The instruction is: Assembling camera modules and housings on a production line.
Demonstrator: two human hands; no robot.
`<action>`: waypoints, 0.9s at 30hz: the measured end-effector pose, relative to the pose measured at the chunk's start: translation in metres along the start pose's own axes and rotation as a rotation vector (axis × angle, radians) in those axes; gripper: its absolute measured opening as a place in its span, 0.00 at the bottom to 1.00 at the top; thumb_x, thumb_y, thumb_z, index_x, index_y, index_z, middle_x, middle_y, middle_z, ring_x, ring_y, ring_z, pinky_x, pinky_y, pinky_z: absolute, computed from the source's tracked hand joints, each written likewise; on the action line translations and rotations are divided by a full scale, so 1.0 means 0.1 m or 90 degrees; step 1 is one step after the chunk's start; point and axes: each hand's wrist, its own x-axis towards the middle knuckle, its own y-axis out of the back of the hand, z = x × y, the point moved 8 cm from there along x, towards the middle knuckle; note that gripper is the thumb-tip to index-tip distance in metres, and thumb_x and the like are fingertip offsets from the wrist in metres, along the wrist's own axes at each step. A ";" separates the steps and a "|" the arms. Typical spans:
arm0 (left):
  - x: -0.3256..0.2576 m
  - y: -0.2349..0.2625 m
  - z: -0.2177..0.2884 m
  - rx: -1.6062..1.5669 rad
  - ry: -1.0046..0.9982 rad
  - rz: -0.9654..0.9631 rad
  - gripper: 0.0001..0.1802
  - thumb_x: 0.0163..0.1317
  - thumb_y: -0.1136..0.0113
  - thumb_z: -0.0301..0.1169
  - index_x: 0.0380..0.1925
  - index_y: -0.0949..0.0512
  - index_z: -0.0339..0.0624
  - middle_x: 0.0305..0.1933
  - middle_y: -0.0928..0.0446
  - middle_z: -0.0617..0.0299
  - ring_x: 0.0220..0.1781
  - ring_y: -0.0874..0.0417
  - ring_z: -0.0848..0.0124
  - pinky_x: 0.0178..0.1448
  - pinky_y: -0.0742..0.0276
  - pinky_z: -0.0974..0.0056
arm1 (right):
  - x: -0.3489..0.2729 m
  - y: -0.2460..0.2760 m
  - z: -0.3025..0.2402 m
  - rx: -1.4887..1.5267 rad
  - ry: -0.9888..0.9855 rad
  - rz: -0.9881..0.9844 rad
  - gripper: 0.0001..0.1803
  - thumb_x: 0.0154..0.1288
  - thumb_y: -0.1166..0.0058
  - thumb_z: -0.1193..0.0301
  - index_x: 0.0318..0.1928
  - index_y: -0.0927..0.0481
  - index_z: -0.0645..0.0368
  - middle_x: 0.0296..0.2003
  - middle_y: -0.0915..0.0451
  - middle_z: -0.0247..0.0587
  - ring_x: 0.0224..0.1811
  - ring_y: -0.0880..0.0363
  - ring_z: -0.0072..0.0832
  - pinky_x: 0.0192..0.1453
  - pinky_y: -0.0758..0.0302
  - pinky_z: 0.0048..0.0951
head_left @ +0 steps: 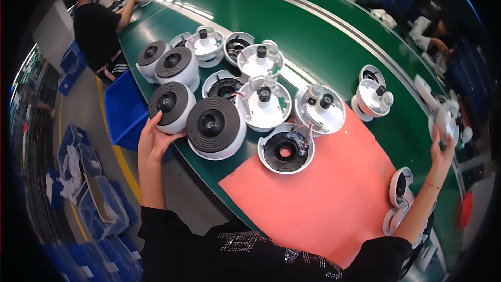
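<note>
My left hand (155, 140) is curled against the side of a dome camera (168, 105) with a white body and dark grey ringed cover, at the table's left edge. Touching that one is another closed dome camera (215, 128). Far to the right, my right hand (441, 151) has its fingers around the near side of a white opened camera housing (448, 121). Just behind this housing lies a white shell (427, 93). Nearest the middle, an opened camera base (286, 151) with a black inside and wires rests on the orange mat (323, 188).
Several opened white cameras, one of them this camera (319, 109), stand along the green table (219, 8). Another opened camera (373, 96) stands farther right. More open shells (401, 188) lie near my right forearm. Blue bins (125, 107) stand left; co-workers (96, 26) work beyond.
</note>
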 end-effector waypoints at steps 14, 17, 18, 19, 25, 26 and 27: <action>-0.14 -0.11 0.34 0.215 -0.356 0.304 0.28 0.56 0.45 0.34 0.56 0.41 0.45 0.55 0.39 0.51 0.55 0.37 0.61 0.56 0.34 0.50 | -1.87 -0.34 1.36 -0.269 -0.158 -0.172 0.21 0.60 0.55 0.73 0.53 0.35 0.69 0.53 0.34 0.59 0.58 0.37 0.53 0.58 0.28 0.38; -0.99 -0.92 -0.04 0.051 -0.391 -0.119 0.26 0.56 0.50 0.31 0.55 0.41 0.40 0.50 0.35 0.52 0.47 0.33 0.64 0.55 0.33 0.57 | -2.09 -0.15 1.38 -0.321 -0.163 -0.086 0.21 0.60 0.58 0.71 0.50 0.33 0.73 0.49 0.28 0.58 0.50 0.27 0.50 0.48 0.21 0.37; -1.30 -1.32 -0.42 -0.064 -0.259 -0.322 0.26 0.56 0.52 0.30 0.55 0.41 0.38 0.49 0.34 0.52 0.46 0.33 0.64 0.54 0.33 0.59 | -2.11 -0.06 1.42 -0.320 -0.207 -0.127 0.21 0.61 0.59 0.70 0.51 0.34 0.74 0.49 0.28 0.58 0.50 0.27 0.50 0.48 0.21 0.37; -1.36 -1.27 -0.84 -0.162 -0.122 -0.244 0.27 0.57 0.54 0.36 0.55 0.42 0.37 0.47 0.32 0.52 0.48 0.31 0.63 0.54 0.34 0.57 | -2.15 -0.01 1.41 -0.316 -0.247 -0.169 0.22 0.61 0.59 0.70 0.52 0.35 0.74 0.49 0.28 0.58 0.49 0.27 0.50 0.48 0.21 0.38; -1.76 -2.12 -2.56 -0.635 0.713 -0.245 0.40 0.61 0.73 0.60 0.62 0.44 0.39 0.62 0.40 0.48 0.61 0.35 0.55 0.65 0.41 0.52 | -2.40 -0.05 1.80 -0.277 -0.369 -0.282 0.27 0.56 0.58 0.71 0.57 0.39 0.70 0.53 0.30 0.56 0.53 0.28 0.43 0.61 0.33 0.41; -1.81 -2.18 -2.56 -0.587 0.696 -0.313 0.41 0.60 0.74 0.62 0.61 0.42 0.39 0.61 0.38 0.48 0.60 0.34 0.54 0.65 0.42 0.52 | -2.42 -0.01 1.82 -0.335 -0.358 -0.275 0.29 0.55 0.57 0.71 0.58 0.40 0.70 0.53 0.31 0.54 0.55 0.29 0.43 0.61 0.35 0.42; -1.85 -2.19 -2.57 -0.664 0.754 -0.247 0.44 0.59 0.74 0.64 0.59 0.40 0.38 0.60 0.36 0.49 0.59 0.33 0.55 0.65 0.41 0.52 | -2.42 0.05 1.82 -0.369 -0.347 -0.269 0.29 0.55 0.57 0.71 0.58 0.40 0.69 0.53 0.31 0.54 0.54 0.29 0.42 0.61 0.35 0.42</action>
